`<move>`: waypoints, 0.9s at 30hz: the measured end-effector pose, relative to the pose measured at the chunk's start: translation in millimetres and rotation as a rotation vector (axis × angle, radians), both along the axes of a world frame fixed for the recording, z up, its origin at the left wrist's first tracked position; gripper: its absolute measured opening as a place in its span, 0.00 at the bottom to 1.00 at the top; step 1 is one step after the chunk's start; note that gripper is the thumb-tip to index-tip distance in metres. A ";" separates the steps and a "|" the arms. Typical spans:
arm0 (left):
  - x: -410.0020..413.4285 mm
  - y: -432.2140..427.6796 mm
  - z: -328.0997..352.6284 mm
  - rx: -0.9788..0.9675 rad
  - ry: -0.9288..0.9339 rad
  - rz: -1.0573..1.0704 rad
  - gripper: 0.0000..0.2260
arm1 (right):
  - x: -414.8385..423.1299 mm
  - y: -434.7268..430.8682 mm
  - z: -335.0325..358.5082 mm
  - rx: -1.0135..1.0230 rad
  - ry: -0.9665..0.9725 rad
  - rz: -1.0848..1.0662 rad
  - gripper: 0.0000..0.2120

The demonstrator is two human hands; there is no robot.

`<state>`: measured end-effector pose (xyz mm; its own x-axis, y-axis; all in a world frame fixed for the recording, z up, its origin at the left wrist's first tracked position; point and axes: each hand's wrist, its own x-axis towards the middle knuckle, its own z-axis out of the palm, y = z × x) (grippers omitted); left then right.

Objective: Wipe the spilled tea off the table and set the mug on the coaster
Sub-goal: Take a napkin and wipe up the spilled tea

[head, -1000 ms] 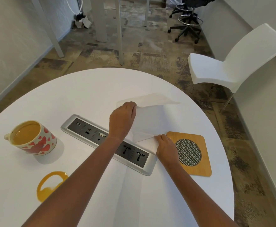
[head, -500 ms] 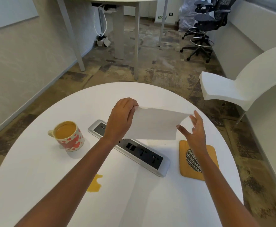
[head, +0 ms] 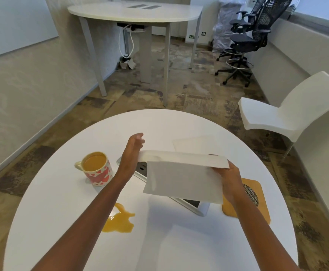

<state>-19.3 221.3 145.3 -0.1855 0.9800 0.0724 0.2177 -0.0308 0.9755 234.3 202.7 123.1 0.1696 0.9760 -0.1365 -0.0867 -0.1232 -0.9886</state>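
Observation:
A white paper towel (head: 183,178) hangs folded in the air above the table. My right hand (head: 229,178) pinches its right edge. My left hand (head: 131,155) touches its left end with flat, straight fingers. A cream mug (head: 97,169) with red hearts, full of tea, stands left of my left hand. An orange tea puddle (head: 120,222) lies on the round white table (head: 62,212), below my left forearm. The wooden coaster (head: 257,202) with a round mesh centre lies at the right, partly hidden by my right wrist.
A silver power socket strip (head: 191,205) is set into the table's middle, mostly behind the towel. Another white sheet (head: 194,143) lies flat further back. A white chair (head: 288,112) stands at the right, a second table and black office chairs beyond.
The towel was lifted off the table and my right hand took hold of its right edge. My left hand's fingers have straightened. The view has tilted up and shows more of the room.

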 end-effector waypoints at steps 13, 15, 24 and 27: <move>-47.0 -15.3 -41.9 -0.442 -0.455 -0.184 0.30 | -36.1 -7.2 -19.3 -0.189 -0.053 -0.017 0.23; -57.9 -12.3 -41.8 -0.487 -0.539 -0.195 0.32 | -43.3 -11.0 -20.9 -0.205 -0.126 0.005 0.24; -97.1 -4.8 -39.7 -0.523 -0.438 -0.193 0.26 | -79.2 -28.4 -22.7 -0.311 -0.161 0.049 0.23; -109.2 -1.9 -38.8 -0.544 -0.471 -0.242 0.29 | -88.6 -31.7 -21.5 -0.311 -0.210 0.075 0.23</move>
